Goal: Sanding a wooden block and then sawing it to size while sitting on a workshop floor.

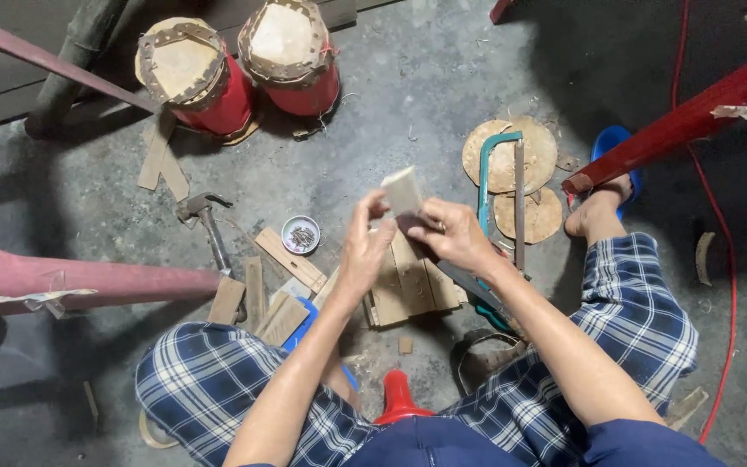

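Both of my hands hold one small flat piece of pale wood up over the floor. My left hand pinches its lower left edge. My right hand grips its lower right side, a ring on one finger. Beneath the hands lie several flat wooden slats side by side on the concrete. A hacksaw with a teal frame lies just right of my right hand.
A hammer and a small round tin of nails lie to the left. Two red drums stand at the back. Round wooden discs, red metal legs and a red cable are on the right.
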